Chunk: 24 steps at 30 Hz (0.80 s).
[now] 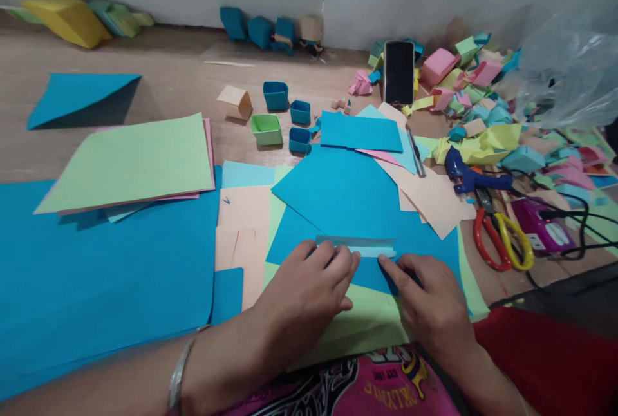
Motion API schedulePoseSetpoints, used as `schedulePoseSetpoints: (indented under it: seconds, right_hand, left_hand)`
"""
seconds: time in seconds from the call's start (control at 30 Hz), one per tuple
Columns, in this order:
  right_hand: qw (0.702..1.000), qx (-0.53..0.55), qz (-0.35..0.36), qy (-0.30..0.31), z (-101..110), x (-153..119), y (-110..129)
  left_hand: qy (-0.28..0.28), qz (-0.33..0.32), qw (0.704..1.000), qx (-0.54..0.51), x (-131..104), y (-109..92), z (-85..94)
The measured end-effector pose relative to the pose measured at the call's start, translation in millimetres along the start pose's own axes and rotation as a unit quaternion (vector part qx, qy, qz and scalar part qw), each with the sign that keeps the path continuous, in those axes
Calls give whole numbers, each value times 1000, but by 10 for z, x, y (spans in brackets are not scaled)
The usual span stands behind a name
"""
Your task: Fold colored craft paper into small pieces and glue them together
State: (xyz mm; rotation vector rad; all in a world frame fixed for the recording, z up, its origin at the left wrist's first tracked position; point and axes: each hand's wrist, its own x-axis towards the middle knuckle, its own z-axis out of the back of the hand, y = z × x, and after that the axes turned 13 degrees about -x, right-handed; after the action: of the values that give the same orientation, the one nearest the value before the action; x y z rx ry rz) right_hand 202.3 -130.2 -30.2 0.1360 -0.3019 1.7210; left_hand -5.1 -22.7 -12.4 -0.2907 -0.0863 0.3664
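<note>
Left hand (306, 290) is resting with its fingers curled over the left end of a narrow, lengthwise-folded pale-blue paper strip (373, 251); whether it is pinching the paper, I cannot tell. The right hand (437, 303) is standing loosely half open, its extended forefinger touching the strip's right end. Beneath the strip, bright-blue paper sheets (342, 194) are overlapping, so they could slide under uneven finger pressure, leaving the crease skewed or the strip buckled.

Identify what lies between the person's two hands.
In the head view, a stretch of the folded pale blue strip lies between the left hand and the right hand, with darker blue paper beneath it.
</note>
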Motion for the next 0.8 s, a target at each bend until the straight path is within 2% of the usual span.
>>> schedulePoseSetpoints:
  seconds: [0.23, 0.37, 0.47, 0.67, 0.8]
  right_hand:
    - [999, -37, -34, -10, -44, -52, -76]
    - [996, -64, -54, -13, 32, -74, -161]
    - [997, -62, -31, -16, 109, -53, -128]
    - [995, -92, -11, 45, 107, 54, 14]
    - [994, -103, 5, 44, 94, 68, 4]
  left_hand:
    - [17, 9, 1000, -6, 12, -17, 19]
    - [17, 9, 1000, -11, 1, -13, 5]
    - [5, 4, 1000, -9, 5, -7, 1]
    - [-2, -2, 1000, 8, 0, -35, 33]
    - [-49, 27, 997, 60, -95, -100, 77]
